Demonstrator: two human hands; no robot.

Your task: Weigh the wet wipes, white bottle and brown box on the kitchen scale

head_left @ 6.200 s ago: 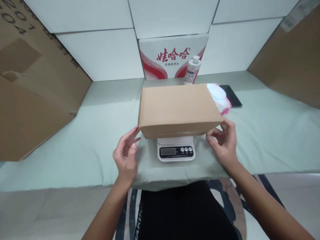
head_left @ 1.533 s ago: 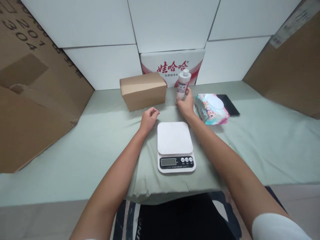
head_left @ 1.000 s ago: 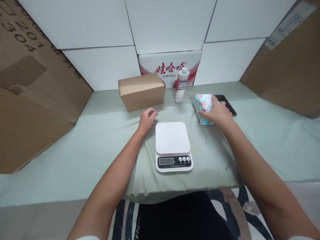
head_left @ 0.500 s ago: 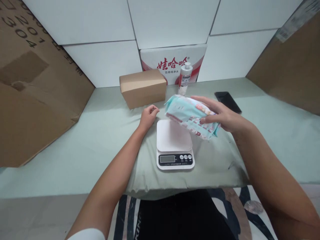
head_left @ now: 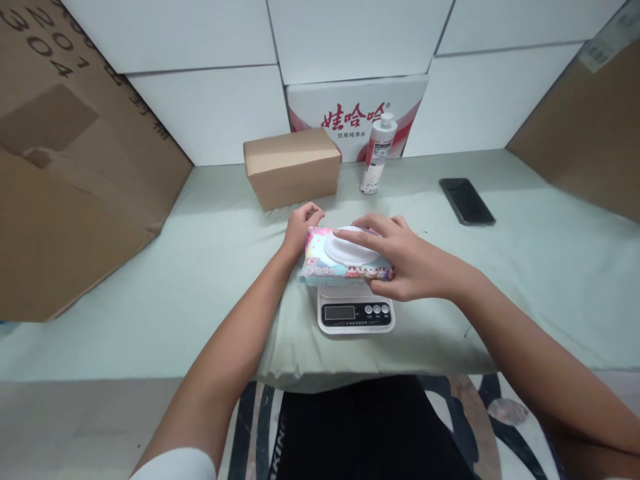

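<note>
A pack of wet wipes [head_left: 320, 257], pastel with a white oval lid, lies flat over the pan of a white kitchen scale [head_left: 325, 328]. My right hand [head_left: 400, 257] grips the pack from its right side, fingers across the lid and thumb at the near edge. The pack hides most of the pan; the scale's dark display and several buttons face me. Just beyond the pack's left end, my left hand [head_left: 302, 225] rests on the cloth with its fingers curled and nothing visible in them.
Behind the hands stand a brown cardboard box [head_left: 295, 170] and a white bottle [head_left: 379, 153] with a red label. A black phone [head_left: 467, 201] lies at the right. Large cartons [head_left: 75, 200] flank the green cloth [head_left: 210, 267], and a white carton [head_left: 320, 100] stands at the back.
My right hand has moved left, bringing the wipes pack from a tilted position above the scale to lid-up over its pan. My left hand stays nearly in place. The view has shifted slightly.
</note>
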